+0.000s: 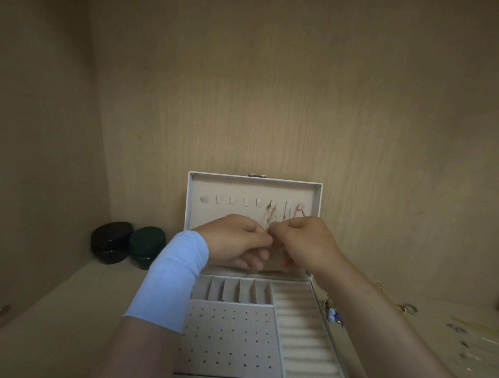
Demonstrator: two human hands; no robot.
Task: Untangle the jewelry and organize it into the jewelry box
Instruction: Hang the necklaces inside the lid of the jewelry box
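Head view: a thin chain [269,219] hanging in the lid of the open jewelry box [229,338] is pinched between the fingers of the left hand [234,241] and right hand [305,243]. Loose jewelry [332,312] lies on the shelf [57,308] at its right, two dark jars [111,242] at its left.

Left hand [232,242], pale blue sleeve [171,278] on its forearm, and right hand [305,243] meet mid-frame, pinching a thin gold chain [268,218].

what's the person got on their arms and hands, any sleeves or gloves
A light blue fitted sleeve covers the left forearm from wrist to mid-forearm. The right arm is bare. The left hand and right hand wear no gloves.
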